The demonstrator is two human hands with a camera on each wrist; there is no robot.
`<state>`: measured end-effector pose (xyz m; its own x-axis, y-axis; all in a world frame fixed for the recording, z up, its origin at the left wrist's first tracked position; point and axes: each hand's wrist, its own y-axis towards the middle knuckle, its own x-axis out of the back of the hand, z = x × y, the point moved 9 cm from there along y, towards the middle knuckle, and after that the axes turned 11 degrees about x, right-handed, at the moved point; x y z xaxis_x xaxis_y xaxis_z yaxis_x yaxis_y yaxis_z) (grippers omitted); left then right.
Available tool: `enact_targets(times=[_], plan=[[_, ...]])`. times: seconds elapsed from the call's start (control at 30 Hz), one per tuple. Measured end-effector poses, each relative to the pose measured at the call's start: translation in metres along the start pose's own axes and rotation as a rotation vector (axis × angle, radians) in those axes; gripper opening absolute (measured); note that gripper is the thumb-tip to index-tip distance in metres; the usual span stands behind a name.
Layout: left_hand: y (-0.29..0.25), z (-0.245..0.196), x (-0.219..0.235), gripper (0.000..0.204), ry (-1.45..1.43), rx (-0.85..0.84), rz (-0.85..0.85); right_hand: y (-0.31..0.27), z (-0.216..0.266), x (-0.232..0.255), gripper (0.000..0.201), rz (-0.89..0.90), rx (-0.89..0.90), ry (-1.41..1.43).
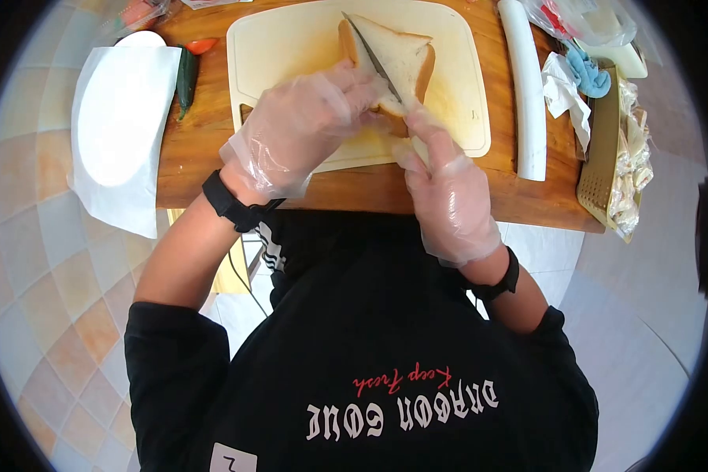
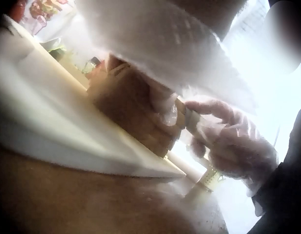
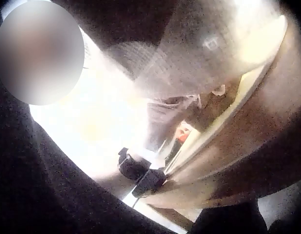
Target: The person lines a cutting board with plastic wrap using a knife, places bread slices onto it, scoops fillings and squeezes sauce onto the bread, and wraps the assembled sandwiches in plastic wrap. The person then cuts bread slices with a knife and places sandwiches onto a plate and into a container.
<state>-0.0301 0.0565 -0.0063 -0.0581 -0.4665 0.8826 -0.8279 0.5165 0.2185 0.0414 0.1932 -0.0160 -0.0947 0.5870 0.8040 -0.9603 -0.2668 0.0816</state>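
Both hands wear clear plastic gloves. A stack of sliced bread [image 1: 409, 59] with brown crust lies on the cream cutting board [image 1: 283, 47]. My left hand [image 1: 303, 110] holds the stack at its near left side, fingertips close beside the blade. The knife [image 1: 374, 59] runs diagonally across the top slice, tip toward the far left corner. Its handle is in my right hand [image 1: 452, 193], which grips it at the board's near side. In the left wrist view the bread stack [image 2: 135, 105] shows its thick crust side, and the right hand [image 2: 233, 141] wraps the handle.
On the left, white paper [image 1: 82, 177] lies near a green cucumber [image 1: 186, 79] and a red tomato piece [image 1: 202, 46]. To the right are a white roll [image 1: 525, 94], crumpled tissue [image 1: 566, 90], a blue cloth [image 1: 588, 71] and a basket [image 1: 598, 149] of wrapped packets.
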Motion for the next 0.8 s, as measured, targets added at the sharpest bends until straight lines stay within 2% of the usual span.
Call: enact_targets(times=[0.07,0.3,0.37,0.4,0.47,0.5,0.57,0.6,0.67,0.8], plan=[[-0.001,-0.002,0.003,0.036,-0.025,-0.023,-0.018,-0.012,-0.007,0.002,0.046,-0.133,-0.034,0.089],[-0.001,0.001,0.003,0.033,-0.037,-0.016,-0.029,-0.029,-0.014,-0.001,0.049,-0.128,-0.054,0.048],[-0.001,0.000,0.004,0.031,-0.042,-0.016,-0.024,-0.030,-0.001,0.009,0.046,-0.232,0.072,0.019],[-0.001,0.001,0.004,0.031,-0.044,-0.012,-0.025,-0.034,-0.001,0.008,0.046,-0.229,0.074,0.018],[-0.001,0.002,0.000,0.031,-0.028,-0.008,-0.007,-0.045,-0.012,0.004,0.041,-0.229,-0.038,0.086],[-0.001,0.002,0.000,0.031,-0.029,-0.006,-0.008,-0.045,-0.014,0.003,0.041,-0.227,-0.037,0.086],[-0.002,0.000,0.003,0.030,-0.020,-0.020,-0.039,-0.042,-0.011,0.004,0.041,-0.251,0.057,0.066],[-0.002,-0.001,0.002,0.030,-0.019,-0.023,-0.030,-0.036,-0.012,0.002,0.041,-0.252,0.050,0.071],[0.000,0.002,0.000,0.031,-0.007,0.032,0.016,-0.022,-0.004,0.001,0.041,-0.257,0.109,-0.086],[-0.001,0.004,-0.002,0.033,-0.031,0.010,0.012,-0.035,-0.007,-0.002,0.042,-0.265,0.080,-0.080]])
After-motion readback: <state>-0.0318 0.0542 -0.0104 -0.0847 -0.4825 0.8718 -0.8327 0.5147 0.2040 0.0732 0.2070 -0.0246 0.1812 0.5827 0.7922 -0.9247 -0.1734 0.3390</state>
